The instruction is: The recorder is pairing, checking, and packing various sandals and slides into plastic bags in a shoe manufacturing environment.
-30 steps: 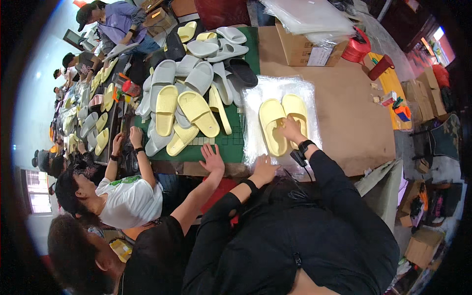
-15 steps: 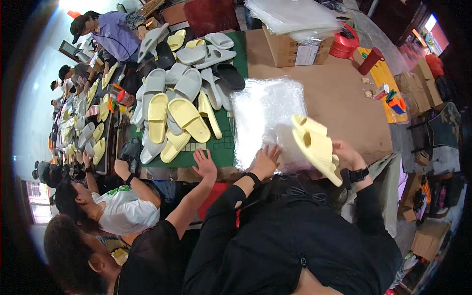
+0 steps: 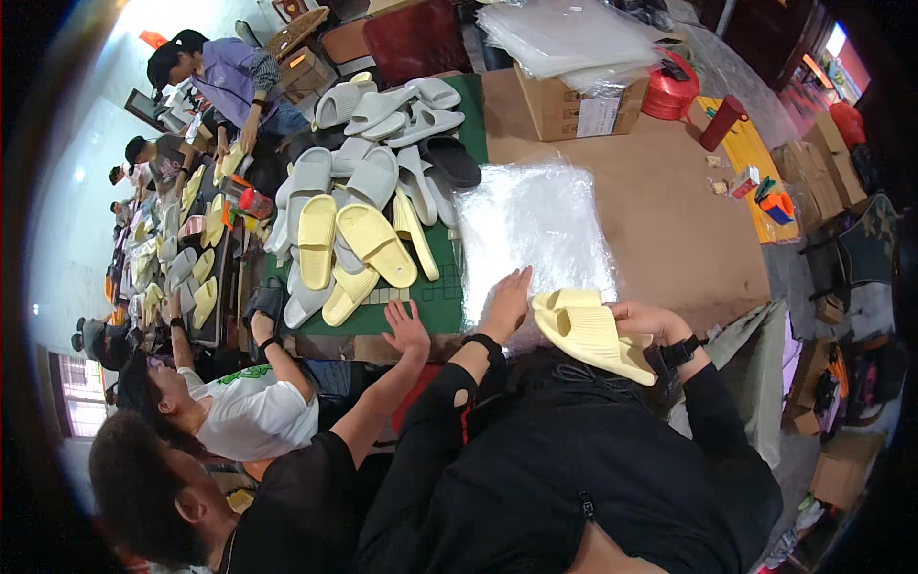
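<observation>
Right hand grips a pair of yellow slippers (stacked together); left hand lies flat, fingers spread, on a clear plastic bag.

A heap of grey and yellow slippers is lying on a green mat. A cardboard box is bearing stacked clear bags. A red container is standing just beside the box.

A brown cardboard box sat at the table's far edge, a white label on its near side and a stack of clear plastic bags on top. More brown cartons stood at the right.
</observation>
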The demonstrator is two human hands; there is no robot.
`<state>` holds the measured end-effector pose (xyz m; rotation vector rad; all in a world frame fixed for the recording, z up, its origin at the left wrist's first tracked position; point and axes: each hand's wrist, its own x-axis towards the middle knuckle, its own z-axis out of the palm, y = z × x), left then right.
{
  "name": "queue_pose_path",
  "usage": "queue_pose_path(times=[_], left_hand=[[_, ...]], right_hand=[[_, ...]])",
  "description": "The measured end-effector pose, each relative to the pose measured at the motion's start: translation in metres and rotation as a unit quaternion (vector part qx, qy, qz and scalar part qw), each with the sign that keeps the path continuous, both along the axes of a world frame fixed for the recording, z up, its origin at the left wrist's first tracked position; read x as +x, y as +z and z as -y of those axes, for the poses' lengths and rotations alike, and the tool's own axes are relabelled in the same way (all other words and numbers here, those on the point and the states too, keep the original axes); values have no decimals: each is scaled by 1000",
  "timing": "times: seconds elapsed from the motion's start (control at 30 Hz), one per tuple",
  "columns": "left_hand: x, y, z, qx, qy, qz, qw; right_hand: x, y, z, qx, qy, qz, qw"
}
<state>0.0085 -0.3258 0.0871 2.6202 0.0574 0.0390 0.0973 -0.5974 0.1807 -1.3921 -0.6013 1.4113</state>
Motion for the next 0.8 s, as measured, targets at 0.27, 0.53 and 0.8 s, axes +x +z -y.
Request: queue_pose_path(times=[0.27, 0.53, 0.8], left_hand=[[7, 29, 20, 59, 87, 74, 992], [9, 58, 50, 41, 32, 120, 991], [-2, 78, 65, 36, -89, 166, 981]], right_hand=[[1, 0, -18, -119, -71, 452, 881], [-20, -13, -54, -72, -160, 617, 767], [0, -60, -72, 0, -242, 730, 639]])
